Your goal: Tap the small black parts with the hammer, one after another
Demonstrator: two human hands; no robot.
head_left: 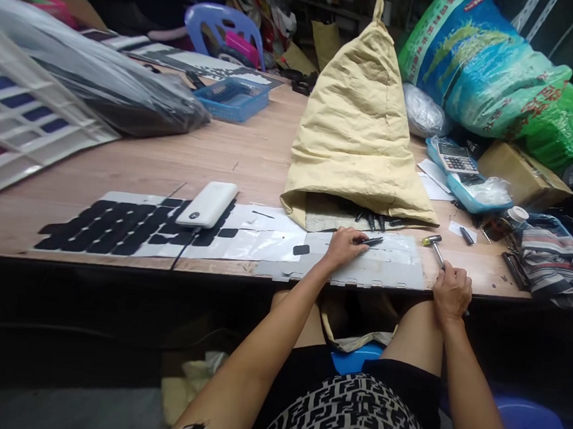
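Observation:
My left hand [344, 244] rests on a grey mat [361, 271] at the table's front edge, fingers pinched on a thin black piece [372, 240]. A small black pad [301, 249] lies just left of that hand. At the table edge, my right hand [451, 292] is closed round the handle of a small hammer [435, 245] whose yellow-and-metal head points away from me. Behind the mat, a tan sack [357, 127] stands open at the bottom with several black pieces [371, 218] spilling out.
A white sheet of black pads [117, 224] lies to the left with a white power bank [207, 203] on it. A blue tray [233, 98], a calculator [456, 158], a cardboard box [523, 170], a green bag [496, 72] and striped cloth [556, 252] crowd the back and right.

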